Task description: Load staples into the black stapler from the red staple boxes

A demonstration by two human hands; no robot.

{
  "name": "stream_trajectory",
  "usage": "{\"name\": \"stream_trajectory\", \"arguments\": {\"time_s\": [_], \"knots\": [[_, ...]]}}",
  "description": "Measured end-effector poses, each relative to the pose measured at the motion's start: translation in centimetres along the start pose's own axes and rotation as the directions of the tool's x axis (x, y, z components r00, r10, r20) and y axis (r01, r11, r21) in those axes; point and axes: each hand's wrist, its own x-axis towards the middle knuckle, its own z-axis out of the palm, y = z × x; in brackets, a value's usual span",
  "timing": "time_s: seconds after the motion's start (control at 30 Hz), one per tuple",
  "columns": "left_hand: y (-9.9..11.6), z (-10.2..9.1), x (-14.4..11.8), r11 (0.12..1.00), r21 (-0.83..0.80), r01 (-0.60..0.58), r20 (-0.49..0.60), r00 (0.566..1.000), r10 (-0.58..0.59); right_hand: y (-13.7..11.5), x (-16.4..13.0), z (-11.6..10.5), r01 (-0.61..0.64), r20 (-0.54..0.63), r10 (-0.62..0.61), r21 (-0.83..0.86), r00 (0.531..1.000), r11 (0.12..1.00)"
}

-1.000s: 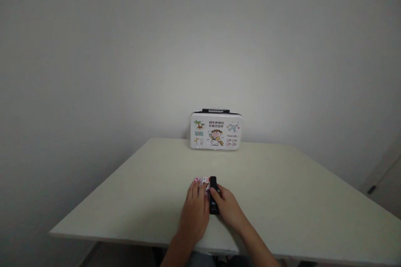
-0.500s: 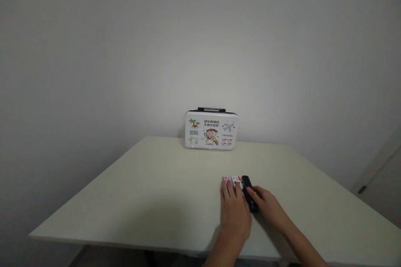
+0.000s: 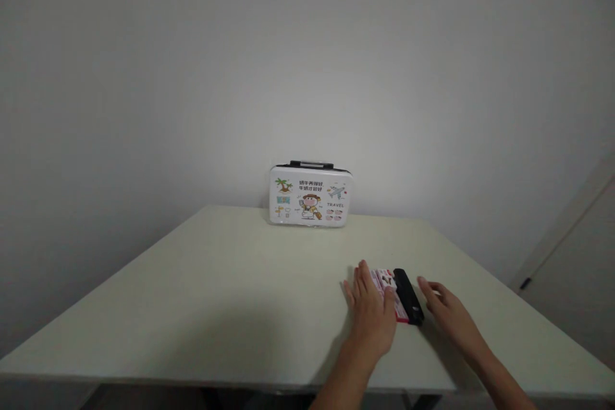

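A small pink-and-white packet (image 3: pixel 390 288) lies flat on the pale table (image 3: pixel 230 295), with a slim black device (image 3: pixel 408 296) lying against its right side. My left hand (image 3: pixel 371 314) rests flat with fingers spread, covering the packet's left part. To the right of the black device, my right hand (image 3: pixel 449 312) hovers just off it, fingers apart, holding nothing. At the table's far edge a small white suitcase-shaped box (image 3: pixel 310 196) with cartoon travel prints and a black handle stands upright against the wall.
A plain white wall rises behind the table. A door or panel (image 3: pixel 571 256) shows at the right edge. The table's front edge runs along the bottom of the view.
My right hand has let go of the black device and drawn away to the right. The packet and device now lie further right in the view, as the camera turned left.
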Motion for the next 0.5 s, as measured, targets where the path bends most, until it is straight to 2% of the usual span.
{"name": "stream_trajectory", "arguments": {"time_s": [0.07, 0.1, 0.13, 0.2, 0.3, 0.37, 0.43, 0.5], "knots": [[-2.3, -3.1, -0.3, 0.999, 0.038, -0.027, 0.011, 1.000, 0.026, -1.8, -1.1, 0.2, 0.022, -0.205, -0.034, -0.061, 0.978, 0.998], [-3.7, -4.7, -0.5, 0.996, 0.085, -0.023, 0.017, 1.000, 0.021, -3.2, -1.8, 0.9, 0.061, -0.254, -0.082, -0.088, 0.964, 0.994], [-5.3, -6.3, -0.8, 0.989, 0.144, -0.012, 0.019, 1.000, 0.010, -4.7, -2.7, 1.9, 0.113, -0.241, -0.137, -0.110, 0.961, 0.988], [-8.5, -9.0, -1.5, 0.960, 0.279, -0.004, 0.009, 1.000, 0.002, -8.1, -4.3, 5.0, 0.255, -0.060, -0.263, -0.125, 0.963, 0.959], [-13.2, -12.3, -3.3, 0.880, 0.476, 0.014, -0.027, 1.000, -0.001, -11.8, -6.1, 10.6, 0.475, 0.166, -0.455, -0.105, 0.875, 0.874], [-15.6, -14.0, -5.1, 0.833, 0.553, -0.003, -0.026, 0.999, 0.020, -12.5, -6.4, 13.8, 0.518, 0.265, -0.466, -0.183, 0.844, 0.835], [-17.1, -15.4, -7.2, 0.819, 0.572, -0.051, -0.012, 0.997, 0.070, -12.2, -6.3, 15.8, 0.502, 0.326, -0.408, -0.299, 0.853, 0.811], [-17.4, -16.8, -9.2, 0.843, 0.530, -0.089, -0.015, 0.993, 0.114, -11.3, -6.0, 16.8, 0.482, 0.347, -0.360, -0.388, 0.866, 0.786]]}}
